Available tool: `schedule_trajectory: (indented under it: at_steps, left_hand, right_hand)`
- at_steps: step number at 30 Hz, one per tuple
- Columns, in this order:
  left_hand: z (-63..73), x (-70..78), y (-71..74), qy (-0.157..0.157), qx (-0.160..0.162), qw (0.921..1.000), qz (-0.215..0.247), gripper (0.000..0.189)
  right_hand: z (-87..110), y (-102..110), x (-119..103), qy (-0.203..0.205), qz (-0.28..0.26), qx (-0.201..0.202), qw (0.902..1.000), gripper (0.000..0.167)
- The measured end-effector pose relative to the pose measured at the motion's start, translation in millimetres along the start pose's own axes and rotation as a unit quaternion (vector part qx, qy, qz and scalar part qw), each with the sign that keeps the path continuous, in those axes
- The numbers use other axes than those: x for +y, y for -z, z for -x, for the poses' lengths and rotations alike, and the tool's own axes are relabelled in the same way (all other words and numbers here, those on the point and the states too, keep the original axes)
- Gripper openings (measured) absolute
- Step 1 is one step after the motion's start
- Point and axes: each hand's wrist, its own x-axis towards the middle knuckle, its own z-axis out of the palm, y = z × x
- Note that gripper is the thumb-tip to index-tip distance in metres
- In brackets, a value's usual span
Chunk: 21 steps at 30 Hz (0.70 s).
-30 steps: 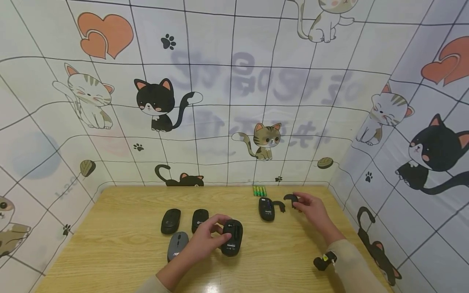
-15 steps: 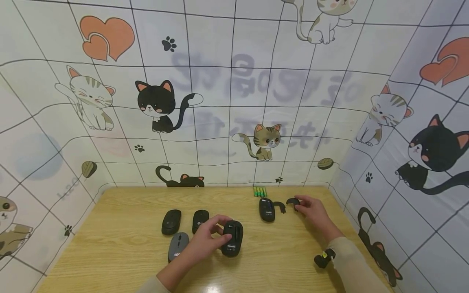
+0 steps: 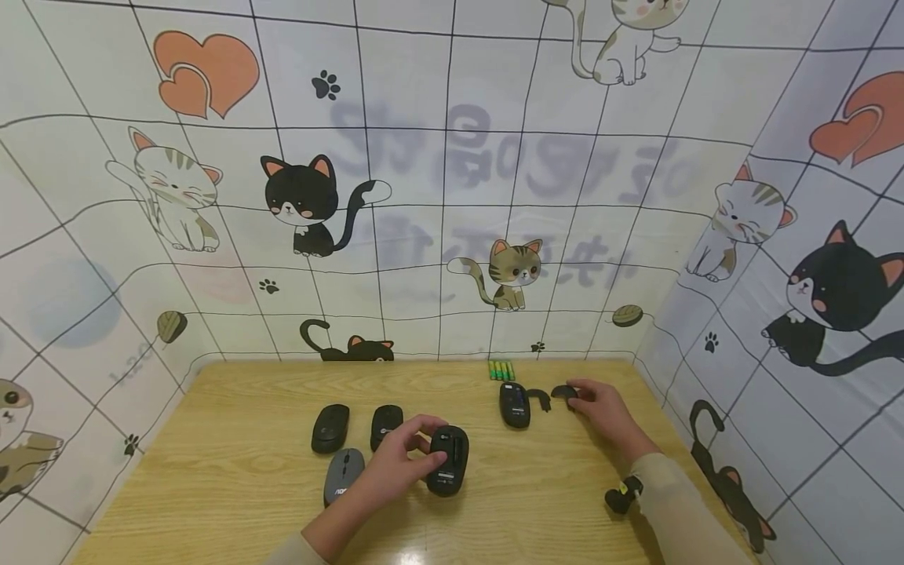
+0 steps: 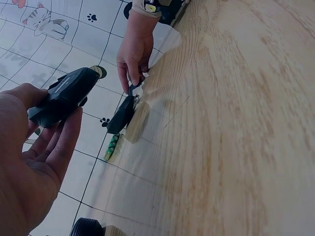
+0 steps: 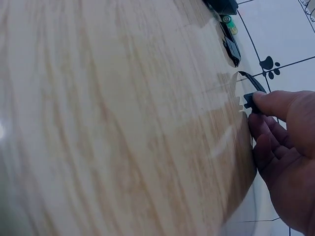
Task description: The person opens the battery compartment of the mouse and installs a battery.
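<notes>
My left hand (image 3: 402,467) grips a black computer mouse (image 3: 457,471), its underside turned up toward the head camera with the battery slot uncovered. In the left wrist view, the thumb and fingers hold that mouse (image 4: 69,96) by its edges. At the back right, my right hand (image 3: 606,410) pinches a curved black battery cover (image 3: 563,391) low over the tabletop. The right wrist view shows the cover (image 5: 249,102) between thumb and fingertips. To its left lie a second loose cover (image 3: 541,399) and another black mouse (image 3: 515,408), underside up.
Several green batteries (image 3: 502,370) lie side by side at the back edge of the wooden table (image 3: 233,471). Left of my left hand are a black mouse (image 3: 330,428), a second black mouse (image 3: 385,420) and a grey mouse (image 3: 344,471). A cat-patterned cloth (image 3: 410,298) surrounds the table.
My right hand has shifted slightly right and toward me with the battery cover, which now lies flatter. The left hand and its mouse stay almost in place.
</notes>
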Motion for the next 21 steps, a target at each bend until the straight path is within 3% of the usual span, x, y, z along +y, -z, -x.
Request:
schedule_trajectory:
  at_steps: [21]
  left_hand:
    - [2.2, 3.3, 0.0, 0.012, -0.003, 0.9997, 0.023, 0.038]
  right_hand:
    - [-2.2, 0.8, -2.4, -0.009, 0.02, -0.028, 0.9994, 0.036]
